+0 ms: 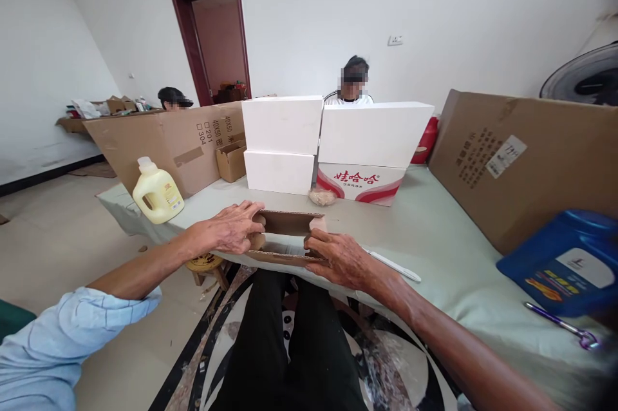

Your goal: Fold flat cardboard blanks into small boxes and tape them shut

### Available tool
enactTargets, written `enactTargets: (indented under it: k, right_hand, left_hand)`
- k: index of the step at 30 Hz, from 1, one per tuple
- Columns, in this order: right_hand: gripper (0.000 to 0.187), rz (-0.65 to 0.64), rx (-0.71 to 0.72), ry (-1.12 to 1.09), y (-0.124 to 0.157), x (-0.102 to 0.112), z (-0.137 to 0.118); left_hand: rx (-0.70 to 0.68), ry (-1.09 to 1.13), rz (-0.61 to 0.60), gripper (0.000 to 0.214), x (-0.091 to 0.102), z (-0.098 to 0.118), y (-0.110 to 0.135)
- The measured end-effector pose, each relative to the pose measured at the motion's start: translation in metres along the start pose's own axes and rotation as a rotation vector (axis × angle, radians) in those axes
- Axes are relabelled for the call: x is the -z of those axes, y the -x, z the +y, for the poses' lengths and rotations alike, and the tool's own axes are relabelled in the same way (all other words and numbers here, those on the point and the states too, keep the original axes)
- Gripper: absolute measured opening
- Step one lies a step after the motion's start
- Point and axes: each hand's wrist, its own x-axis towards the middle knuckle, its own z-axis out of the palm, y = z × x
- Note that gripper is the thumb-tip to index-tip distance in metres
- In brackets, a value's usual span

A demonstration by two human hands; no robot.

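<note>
A small brown cardboard box [287, 223], half folded with its top open, lies at the near edge of the table. My left hand [234, 229] grips the box's left end, fingers curled over the wall. My right hand [340, 259] presses on its right end and near flap, fingers closed against the cardboard. Through the open top I see the pale table cover.
A yellow detergent jug [157, 192] stands at the left. White foam boxes [282, 122] and a red-printed carton [362, 182] sit behind. A large cardboard box [521, 160], a blue jug [564, 263], a white tool [393, 265] and a purple pen [560, 324] lie right. Two people sit beyond.
</note>
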Motion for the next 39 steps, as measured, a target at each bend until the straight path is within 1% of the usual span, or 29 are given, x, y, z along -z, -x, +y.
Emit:
enactTargets:
  k: [2,3,4,6,8,10,12,14,17,21,23,25,27,28,29,30,32,33,34,36,39]
  right_hand:
    - [0.013,0.077,0.02,-0.055,0.003,-0.001,0.002]
    - [0.012,0.12,0.025,-0.09,0.005,-0.002,0.004]
    - [0.011,0.164,0.024,-0.129,0.007,-0.002,0.005]
    - [0.01,0.252,0.0,-0.216,0.011,-0.005,0.009]
    - [0.012,0.341,-0.037,-0.298,0.015,-0.011,0.014]
    - [0.015,0.448,-0.066,-0.349,0.017,-0.018,0.019]
    - [0.018,0.562,-0.079,-0.378,0.018,-0.026,0.022]
    - [0.021,0.658,-0.11,-0.405,0.019,-0.032,0.025]
    - [0.025,0.748,-0.205,-0.445,0.021,-0.041,0.028]
    - [0.032,0.782,-0.314,-0.484,0.02,-0.058,0.032]
    - [0.038,0.823,-0.348,-0.53,0.019,-0.069,0.033]
    - [0.052,0.886,-0.387,-0.611,0.017,-0.08,0.033]
    - [0.071,0.934,-0.447,-0.693,0.018,-0.091,0.032]
    - [0.078,0.927,-0.481,-0.714,0.019,-0.096,0.032]
    - [0.08,0.887,-0.508,-0.726,0.021,-0.1,0.033]
    - [0.076,0.825,-0.523,-0.729,0.024,-0.103,0.034]
    - [0.06,0.696,-0.527,-0.732,0.03,-0.106,0.036]
    - [0.054,0.654,-0.519,-0.738,0.032,-0.105,0.036]
    - [0.051,0.636,-0.509,-0.746,0.035,-0.105,0.037]
    - [0.048,0.64,-0.487,-0.738,0.039,-0.102,0.036]
    - [0.046,0.648,-0.434,-0.699,0.043,-0.101,0.029]
  left_hand:
    - [-0.034,0.098,0.121,0.036,-0.008,-0.013,0.0]
    - [-0.055,0.141,0.158,0.035,-0.012,-0.019,0.0]
    - [-0.075,0.173,0.172,0.037,-0.014,-0.024,0.0]
    - [-0.105,0.197,0.148,0.044,-0.014,-0.032,0.0]
    - [-0.123,0.175,0.123,0.051,-0.011,-0.035,0.001]
    - [-0.137,0.134,0.128,0.054,-0.007,-0.035,0.003]
    - [-0.13,0.121,0.164,0.053,-0.006,-0.036,0.006]
    - [-0.089,0.171,0.236,0.048,-0.01,-0.039,0.009]
    - [-0.017,0.329,0.327,0.044,-0.024,-0.049,0.012]
    - [0.017,0.563,0.389,0.048,-0.049,-0.057,0.009]
    - [0.034,0.652,0.415,0.051,-0.06,-0.058,0.006]
    - [0.056,0.721,0.44,0.055,-0.07,-0.058,0.003]
    - [0.086,0.77,0.474,0.059,-0.079,-0.058,0.001]
    - [0.104,0.784,0.495,0.06,-0.083,-0.057,0.0]
    - [0.122,0.79,0.519,0.061,-0.087,-0.056,-0.001]
    - [0.139,0.785,0.543,0.062,-0.091,-0.054,-0.002]
    - [0.176,0.751,0.602,0.063,-0.098,-0.048,-0.005]
    - [0.198,0.732,0.638,0.063,-0.101,-0.044,-0.007]
    - [0.228,0.714,0.682,0.064,-0.104,-0.04,-0.01]
    - [0.306,0.685,0.781,0.066,-0.111,-0.033,-0.016]
    - [0.427,0.647,0.93,0.075,-0.12,-0.024,-0.025]
